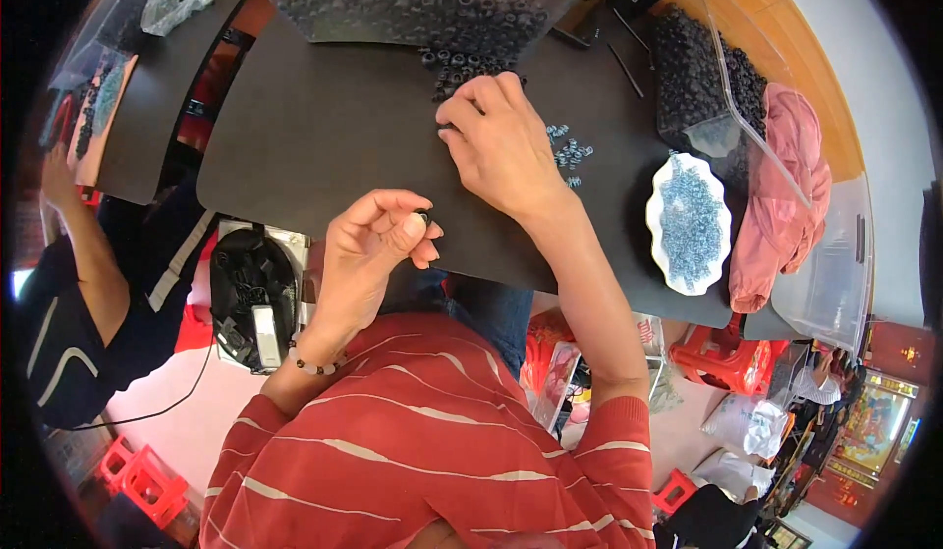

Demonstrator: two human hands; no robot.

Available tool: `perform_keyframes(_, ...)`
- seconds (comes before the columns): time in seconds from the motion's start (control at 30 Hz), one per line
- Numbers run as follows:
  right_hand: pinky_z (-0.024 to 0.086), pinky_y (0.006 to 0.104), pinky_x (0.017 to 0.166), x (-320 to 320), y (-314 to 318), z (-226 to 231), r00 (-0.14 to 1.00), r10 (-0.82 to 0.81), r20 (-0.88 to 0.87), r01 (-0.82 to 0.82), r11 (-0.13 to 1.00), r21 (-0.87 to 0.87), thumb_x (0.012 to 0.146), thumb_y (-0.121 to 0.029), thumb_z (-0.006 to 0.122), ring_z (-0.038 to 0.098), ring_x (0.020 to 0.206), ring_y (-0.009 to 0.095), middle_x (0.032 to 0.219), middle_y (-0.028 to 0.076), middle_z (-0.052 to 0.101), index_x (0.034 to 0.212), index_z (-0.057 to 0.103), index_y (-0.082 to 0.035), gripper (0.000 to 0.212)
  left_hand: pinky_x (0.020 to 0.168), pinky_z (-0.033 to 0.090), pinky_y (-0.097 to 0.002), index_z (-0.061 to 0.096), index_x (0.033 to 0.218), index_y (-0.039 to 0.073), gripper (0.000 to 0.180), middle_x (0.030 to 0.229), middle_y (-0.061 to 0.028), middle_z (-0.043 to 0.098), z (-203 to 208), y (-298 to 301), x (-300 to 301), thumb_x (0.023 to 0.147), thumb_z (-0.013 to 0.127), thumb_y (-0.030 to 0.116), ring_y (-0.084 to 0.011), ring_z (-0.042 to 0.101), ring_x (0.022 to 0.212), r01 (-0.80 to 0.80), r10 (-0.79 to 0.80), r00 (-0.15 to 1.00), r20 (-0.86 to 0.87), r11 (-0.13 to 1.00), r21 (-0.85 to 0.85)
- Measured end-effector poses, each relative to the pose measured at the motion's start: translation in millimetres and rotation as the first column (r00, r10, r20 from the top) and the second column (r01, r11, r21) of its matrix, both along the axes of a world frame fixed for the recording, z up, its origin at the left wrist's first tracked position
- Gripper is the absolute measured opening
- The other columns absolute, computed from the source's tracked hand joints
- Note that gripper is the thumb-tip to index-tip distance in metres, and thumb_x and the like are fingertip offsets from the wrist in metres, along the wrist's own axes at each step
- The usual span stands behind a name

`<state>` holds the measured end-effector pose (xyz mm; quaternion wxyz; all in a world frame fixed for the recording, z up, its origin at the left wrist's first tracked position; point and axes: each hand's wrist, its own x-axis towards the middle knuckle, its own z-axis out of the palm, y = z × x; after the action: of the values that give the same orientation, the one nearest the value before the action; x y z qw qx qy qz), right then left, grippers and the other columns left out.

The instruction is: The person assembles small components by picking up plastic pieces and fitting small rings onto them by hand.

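Observation:
My left hand (368,240) is raised over the table's near edge, its thumb and fingers pinched round a small round black part (422,215). Further forward, my right hand (501,141) reaches down to a loose pile of small black rings (457,70), fingers curled together. A dark spot shows between its fingertips, too small to name. To the right of that hand lie several loose small metal springs (570,153). Many more fill a white scalloped dish (656,210) at the table's right side.
A clear plastic bin (413,9) of black rings stands at the far edge. Another bin (727,82) of black parts is at the right, beside a pink cloth (786,195). At the left sits another person (88,294). A black bag (253,294) rests below the table's left edge.

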<state>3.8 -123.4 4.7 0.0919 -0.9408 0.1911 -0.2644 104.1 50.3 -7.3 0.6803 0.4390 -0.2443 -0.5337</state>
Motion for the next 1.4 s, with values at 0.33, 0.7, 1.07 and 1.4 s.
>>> perform_keyframes(0.33,0.049,0.032,0.061,-35,9,16,0.94,-0.236,0.245,0.104,0.886,0.452,0.075,-0.001,0.065,0.058,0.068,0.023,0.077,0.01,0.062,0.09,0.064,-0.006,0.015,0.066,0.051,-0.0229,0.061,0.109,-0.003,0.029,0.082,-0.0086,0.066,-1,-11,-13,0.087,0.067,0.014,-0.0109,0.063,0.07,0.106,-0.116,0.989,-0.094,0.989,-0.107)
perform_keyframes(0.7,0.047,0.0202,0.059,-95,73,13,0.791,-0.479,0.381,-0.302,0.236,0.924,0.086,-0.006,0.067,0.057,0.066,0.008,0.082,0.007,0.066,0.097,0.067,0.003,0.014,0.064,0.052,-0.0222,0.064,0.107,-0.003,0.025,0.079,-0.0069,0.066,1,-17,-29,0.086,0.068,0.011,-0.0105,0.063,0.068,0.206,-0.21,0.976,-0.058,0.976,-0.076)
perform_keyframes(1.07,0.046,0.0216,0.054,-113,95,2,0.695,-0.592,0.408,-0.494,0.019,0.869,0.082,-0.01,0.072,0.057,0.061,0.01,0.076,0.008,0.066,0.089,0.064,0.001,0.015,0.064,0.051,-0.0209,0.069,0.102,-0.002,0.022,0.088,-0.0079,0.065,2,-22,-46,0.082,0.07,0.006,-0.0094,0.063,0.072,0.232,-0.186,0.947,0.26,0.959,-0.16)
perform_keyframes(1.4,0.047,0.0224,0.055,-124,93,2,0.733,-0.534,0.421,-0.5,-0.003,0.866,0.082,-0.009,0.072,0.058,0.062,0.011,0.078,0.008,0.065,0.083,0.062,0.0,0.014,0.062,0.05,-0.0209,0.07,0.098,0.0,0.02,0.082,-0.0072,0.066,3,-19,-46,0.079,0.073,0.005,-0.0102,0.065,0.072,0.218,-0.134,0.916,0.379,0.958,-0.188)
